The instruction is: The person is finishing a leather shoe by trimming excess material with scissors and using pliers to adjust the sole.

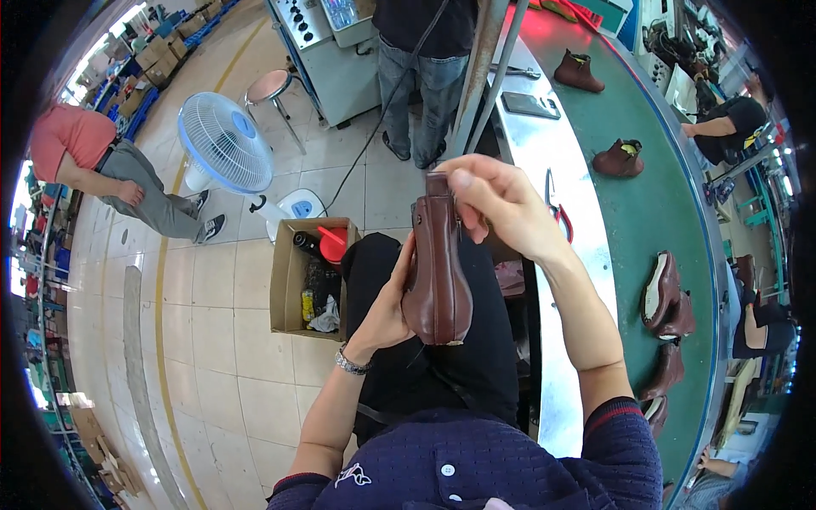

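Note:
A brown leather ankle boot [438,272] is held upright over my lap, its back seam facing me and its pull tab at the top. My left hand [384,316] is wrapped round the boot's lower left side. At the top, my right hand [503,201] has thumb and fingers closed by the pull tab and the collar's right edge. The boot hides some of my left fingers. A loose thread hangs below the heel. Red-handled scissors [561,217] lie on the metal bench edge [561,331] to the right of my right hand.
Several brown boots, including one boot [619,159], sit on the green conveyor belt [608,229]. A phone [530,104] lies on the bench. At my left are an open cardboard box [289,289] and a standing fan [225,143]. Other people stand or sit nearby.

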Demonstrator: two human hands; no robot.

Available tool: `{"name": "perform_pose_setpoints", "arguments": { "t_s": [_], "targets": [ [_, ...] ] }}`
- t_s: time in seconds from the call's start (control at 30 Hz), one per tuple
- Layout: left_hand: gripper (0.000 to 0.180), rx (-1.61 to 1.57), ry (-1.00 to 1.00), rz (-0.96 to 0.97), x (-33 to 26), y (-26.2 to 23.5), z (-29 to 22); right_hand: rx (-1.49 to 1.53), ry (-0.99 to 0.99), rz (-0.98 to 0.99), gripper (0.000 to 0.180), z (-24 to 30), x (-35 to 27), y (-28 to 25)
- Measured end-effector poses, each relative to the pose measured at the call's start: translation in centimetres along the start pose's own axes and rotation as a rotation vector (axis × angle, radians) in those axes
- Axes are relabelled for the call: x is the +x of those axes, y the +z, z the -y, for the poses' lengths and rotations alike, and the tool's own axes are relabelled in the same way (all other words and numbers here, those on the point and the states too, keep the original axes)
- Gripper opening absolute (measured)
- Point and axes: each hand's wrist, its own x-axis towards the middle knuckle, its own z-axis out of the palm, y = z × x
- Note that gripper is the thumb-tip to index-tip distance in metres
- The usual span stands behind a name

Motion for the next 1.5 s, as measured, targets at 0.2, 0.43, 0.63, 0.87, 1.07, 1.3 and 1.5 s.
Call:
{"name": "perform_pose_setpoints", "arguments": {
  "t_s": [0.2,0.43,0.63,0.87,1.07,1.3,1.5],
  "targets": [
    [0.110,0.341,0.083,-0.056,-2.4,-0.6,1.5,-0.122,-0.093,-0.373,0.029,-4.0,-6.8,-2.8],
    [0.093,0.838,0.577,0.057,-0.8,-1.0,-0.4,-0.118,0.206,-0.580,0.025,-10.8,-13.3,-5.2],
    [0.098,0.267,-0.115,0.074,-4.8,-1.1,4.3,-0.767,0.411,-0.813,0.027,-14.7,-18.0,-7.8],
    [0.074,-0.153,-0.519,-0.314,-11.3,-4.8,1.3,-1.130,0.781,-0.666,0.073,-17.9,-28.3,-5.9],
    [0.067,-0.383,-0.896,-0.372,-4.4,-6.2,-2.4,-1.205,0.695,-0.836,0.058,-21.1,-31.5,-6.3],
    [0.076,-0.217,-0.771,-0.111,1.7,-3.6,-2.5,0.112,0.760,-1.042,0.046,-16.1,-28.2,-6.1],
    [0.080,-0.194,-0.821,-0.135,1.6,-3.1,0.4,0.420,0.665,-0.455,0.065,-5.7,-14.9,-2.1]
  ]
}}
